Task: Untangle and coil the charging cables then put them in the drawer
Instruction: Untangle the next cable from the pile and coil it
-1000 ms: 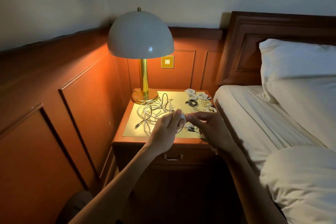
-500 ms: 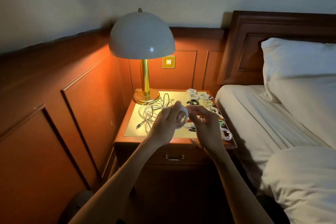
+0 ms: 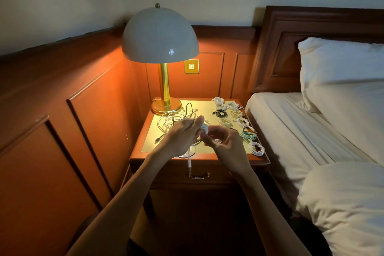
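L hand (image 3: 182,137), R hand (image 3: 225,145) pinch white cable coil (image 3: 204,129) above nightstand (image 3: 143,157) front edge.

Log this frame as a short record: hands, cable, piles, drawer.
left hand: grips the white cable, partly coiled
right hand: pinches the same coil
loose end: dangles over nightstand front, above drawer handle
tangle: uncoiled cables beside lamp base
coiled cables: laid along nightstand's right side
drawer: closed

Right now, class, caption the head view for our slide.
Left hand and right hand coil a white cable over a lamplit nightstand beside finished coils.
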`<state>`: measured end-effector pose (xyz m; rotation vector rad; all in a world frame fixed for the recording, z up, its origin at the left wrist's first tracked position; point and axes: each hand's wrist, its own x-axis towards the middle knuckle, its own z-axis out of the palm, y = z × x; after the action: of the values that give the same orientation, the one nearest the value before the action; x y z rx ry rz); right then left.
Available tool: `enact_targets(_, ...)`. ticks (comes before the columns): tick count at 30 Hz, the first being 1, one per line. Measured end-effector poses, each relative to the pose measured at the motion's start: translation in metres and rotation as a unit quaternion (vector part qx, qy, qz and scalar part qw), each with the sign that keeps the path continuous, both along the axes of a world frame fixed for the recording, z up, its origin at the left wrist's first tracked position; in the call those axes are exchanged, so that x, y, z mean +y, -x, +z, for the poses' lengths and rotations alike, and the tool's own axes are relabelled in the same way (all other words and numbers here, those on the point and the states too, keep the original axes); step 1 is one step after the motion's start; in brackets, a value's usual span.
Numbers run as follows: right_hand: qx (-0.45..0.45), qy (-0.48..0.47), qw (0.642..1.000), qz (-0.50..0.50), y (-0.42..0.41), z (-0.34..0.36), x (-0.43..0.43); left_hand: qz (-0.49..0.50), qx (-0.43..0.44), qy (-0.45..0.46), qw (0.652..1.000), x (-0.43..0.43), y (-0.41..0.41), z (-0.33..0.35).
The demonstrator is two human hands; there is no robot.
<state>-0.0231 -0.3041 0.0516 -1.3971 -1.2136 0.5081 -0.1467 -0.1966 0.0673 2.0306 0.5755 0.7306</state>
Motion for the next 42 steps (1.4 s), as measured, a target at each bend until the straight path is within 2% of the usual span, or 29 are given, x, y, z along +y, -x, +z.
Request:
enact_targets(3,-0.006,0.038,0.999,0.011,-0.005,-0.001,0.007,0.023,0.014,-0.036,0.999,0.002,-0.002,-0.001)
enact_targets(8,-0.072,0.056,0.996,0.01,-0.01,0.003,0.015,-0.025,0.003,0.087,0.996,0.009,-0.003,-0.001)
enact_targets(13,-0.079,0.038,0.996,0.01,-0.014,0.005,0.02,-0.019,-0.021,0.084,0.996,0.011,-0.008,-0.004)
enact_targets(18,0.066,0.026,0.997,0.032,-0.019,0.006,0.021,0.077,-0.068,-0.112,0.988,-0.005,-0.02,-0.007)
enact_targets(20,0.093,0.025,0.995,0.038,-0.022,0.007,0.019,0.082,-0.096,-0.147,0.981,-0.008,-0.023,-0.01)
enact_targets(25,0.058,0.038,0.997,0.024,-0.029,0.009,0.011,0.079,-0.096,-0.147,0.981,-0.009,-0.03,-0.013)
enact_targets(32,0.181,0.033,0.982,0.052,-0.027,0.006,0.006,0.105,-0.083,-0.222,0.966,-0.007,-0.037,-0.018)
enact_targets(37,0.248,0.041,0.964,0.083,-0.024,-0.005,0.003,0.066,-0.074,-0.161,0.982,-0.01,-0.033,-0.016)
enact_targets(42,0.268,0.033,0.961,0.062,-0.021,-0.002,0.002,0.092,-0.057,-0.169,0.98,-0.011,-0.034,-0.014)
